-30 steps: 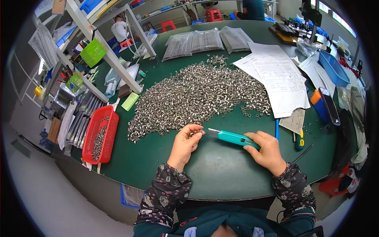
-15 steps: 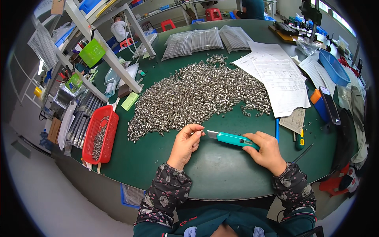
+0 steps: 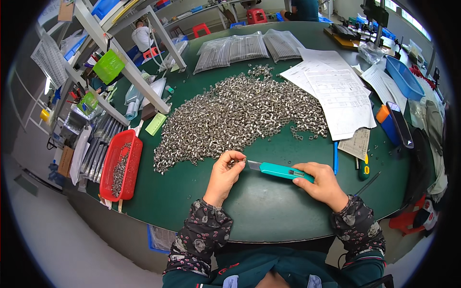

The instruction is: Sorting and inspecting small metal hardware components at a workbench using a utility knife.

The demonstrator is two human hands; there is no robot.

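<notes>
Between my left thumb and fingers a small metal ring (image 3: 244, 160) is pinched; only its edge shows. My left hand (image 3: 222, 181) is closed around it, just below the near edge of a wide heap of similar small metal rings (image 3: 235, 117). From the right, my right hand (image 3: 324, 186) grips a teal utility knife (image 3: 277, 170) by its handle. The knife's extended blade (image 3: 254, 165) points left, its tip at the ring and fingertips; whether it touches or enters the ring is too small to tell.
A red basket (image 3: 136, 163) holding small metal parts stands left of the heap. Bagged metal rods (image 3: 247, 47) lie behind it. Printed sheets (image 3: 338, 98), a blue tray (image 3: 405, 79), a phone (image 3: 400, 125) and a yellow-green-handled tool (image 3: 364, 169) lie to the right. A shelf frame (image 3: 129, 72) rises at left.
The knife has moved slightly left, closing the small gap between its blade tip and the ring. My left hand stays nearly in place, still pinching the ring.
</notes>
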